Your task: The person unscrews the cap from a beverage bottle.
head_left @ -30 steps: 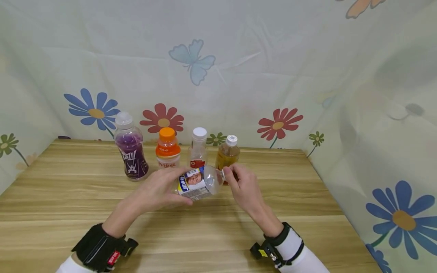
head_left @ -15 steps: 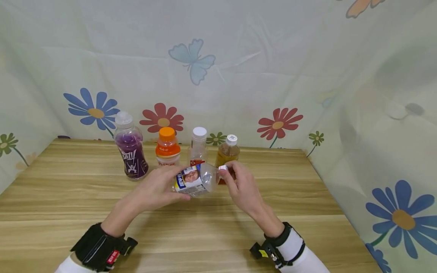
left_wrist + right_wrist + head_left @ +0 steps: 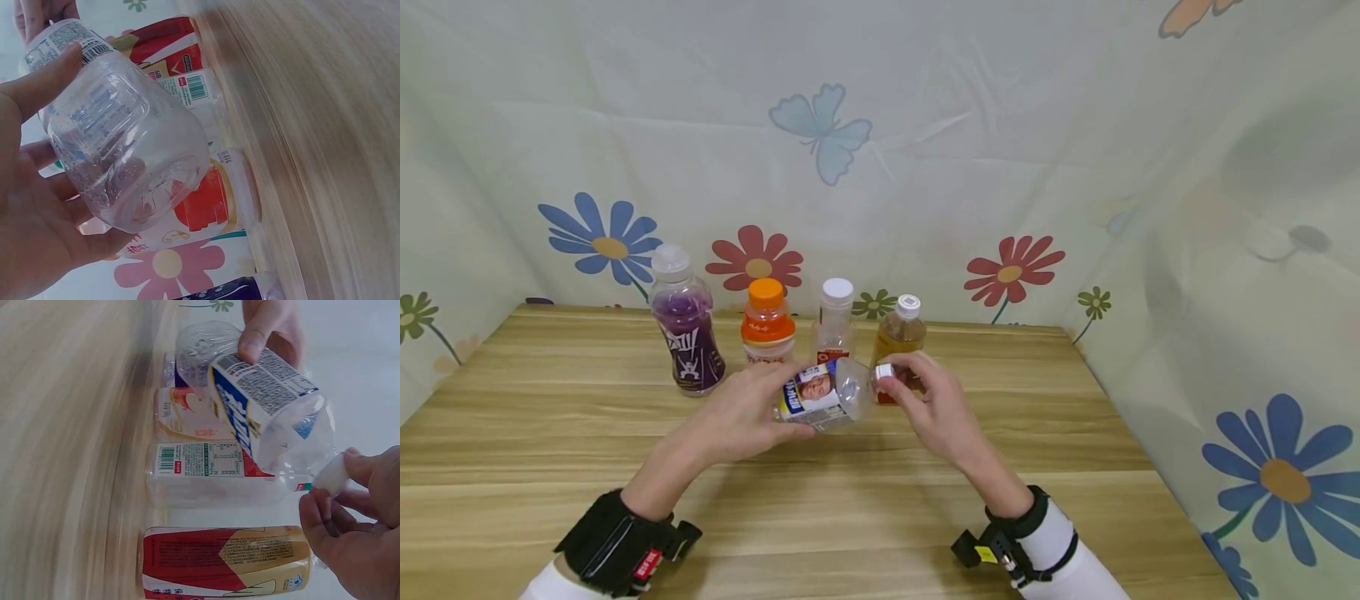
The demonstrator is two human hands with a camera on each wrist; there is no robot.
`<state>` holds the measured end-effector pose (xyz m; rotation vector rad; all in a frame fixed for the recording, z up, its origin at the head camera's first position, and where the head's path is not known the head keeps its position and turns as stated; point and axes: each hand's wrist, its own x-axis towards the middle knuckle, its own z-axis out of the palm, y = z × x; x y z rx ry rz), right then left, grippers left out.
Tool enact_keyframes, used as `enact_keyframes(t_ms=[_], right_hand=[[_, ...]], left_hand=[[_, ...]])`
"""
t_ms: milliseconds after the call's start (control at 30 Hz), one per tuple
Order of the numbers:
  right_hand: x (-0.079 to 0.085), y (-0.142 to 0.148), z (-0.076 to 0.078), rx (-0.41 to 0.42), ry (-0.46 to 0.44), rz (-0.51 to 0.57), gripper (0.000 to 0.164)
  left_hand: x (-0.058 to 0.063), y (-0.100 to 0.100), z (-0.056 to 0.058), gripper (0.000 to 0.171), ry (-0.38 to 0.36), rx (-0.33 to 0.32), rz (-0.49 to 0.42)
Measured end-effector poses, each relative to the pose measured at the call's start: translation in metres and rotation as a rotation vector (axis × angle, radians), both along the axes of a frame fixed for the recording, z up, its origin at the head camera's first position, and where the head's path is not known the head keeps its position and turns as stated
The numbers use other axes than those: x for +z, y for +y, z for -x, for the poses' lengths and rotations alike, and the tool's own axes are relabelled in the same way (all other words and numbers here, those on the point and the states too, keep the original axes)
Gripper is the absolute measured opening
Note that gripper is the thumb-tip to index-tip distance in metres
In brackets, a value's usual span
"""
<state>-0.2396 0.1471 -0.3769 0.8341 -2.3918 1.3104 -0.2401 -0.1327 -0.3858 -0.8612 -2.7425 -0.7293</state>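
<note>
A clear plastic bottle (image 3: 850, 392) with a blue, white and yellow label lies tilted in the air above the table, its neck to the right. My left hand (image 3: 748, 412) grips it round the body, thumb across the label in the left wrist view, where the ridged clear base (image 3: 156, 194) faces the camera. At the neck, my right hand (image 3: 936, 408) pinches the white cap (image 3: 332, 475) between thumb and fingers. In the right wrist view the cap sits right at the bottle's mouth. Directly behind my right hand stands an amber bottle (image 3: 898, 337) with a white cap.
Upright in a row at the back are a purple bottle (image 3: 688, 342), an orange-capped bottle (image 3: 767, 325) and a clear white-capped bottle (image 3: 835, 321), beside the amber one. The wooden table (image 3: 820, 517) ends at a flower-printed cloth (image 3: 880, 200) behind and at both sides.
Both hands have shifted slightly left with the bottle. My right thumb and fingers have changed position on the cap, and more of its white side now shows.
</note>
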Motion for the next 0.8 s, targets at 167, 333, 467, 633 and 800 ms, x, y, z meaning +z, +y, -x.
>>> enact_keyframes(t_ms=[167, 333, 467, 633, 800], right_hand=[[0.0032, 0.0014, -0.0001, 0.014, -0.046, -0.007, 0.021], [0.0045, 0.0006, -0.0005, 0.022, -0.050, -0.013, 0.022], [0.0054, -0.0009, -0.0017, -0.006, -0.056, -0.013, 0.026], [0.0056, -0.0024, -0.0031, -0.075, -0.129, 0.001, 0.030], [0.0057, -0.0028, -0.0040, -0.117, -0.176, -0.017, 0.023]], left_hand=[[-0.0020, -0.0009, 0.0009, 0.080, 0.010, -0.008, 0.010], [-0.0016, -0.0011, 0.0010, 0.081, 0.002, -0.006, 0.008], [-0.0005, -0.0011, 0.0008, 0.082, -0.002, 0.003, 0.003], [0.0012, -0.0007, -0.0003, 0.085, -0.007, 0.019, 0.007], [0.0018, -0.0006, -0.0018, 0.085, -0.015, 0.037, 0.012]])
